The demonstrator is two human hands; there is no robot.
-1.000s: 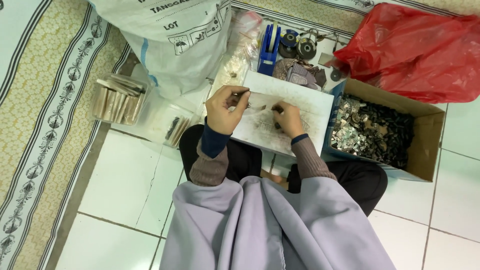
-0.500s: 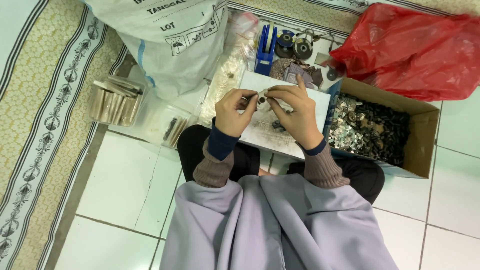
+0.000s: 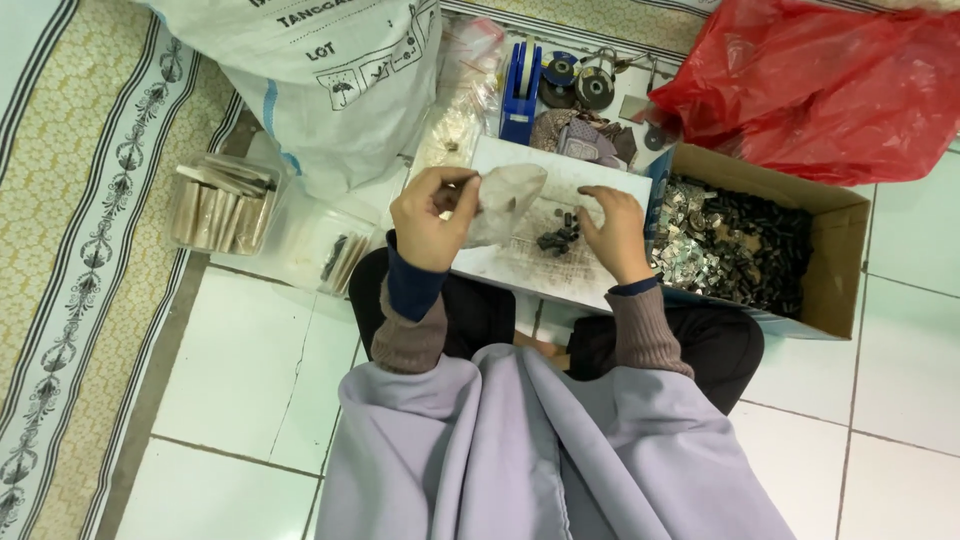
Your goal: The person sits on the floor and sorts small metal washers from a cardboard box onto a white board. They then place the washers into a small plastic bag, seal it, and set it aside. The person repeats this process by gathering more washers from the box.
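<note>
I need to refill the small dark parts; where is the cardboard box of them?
In the head view, the cardboard box sits right of the white board, beside the right hand, below the red plastic bag.

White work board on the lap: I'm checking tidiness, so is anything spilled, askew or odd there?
Nothing stands out. A small pile of dark metal parts sits on the white work board by the right hand; the left hand holds a small clear plastic bag.

A flat board [image 3: 600, 275] rests across the person's lap. On it lies a small heap of parts [image 3: 558, 238]. At three o'clock stands a cardboard box [image 3: 835, 270] with metal pieces in it. At nine sits a tub [image 3: 225, 205], a sack [image 3: 330, 75] at eleven, a bag [image 3: 820, 85] at one.
</note>
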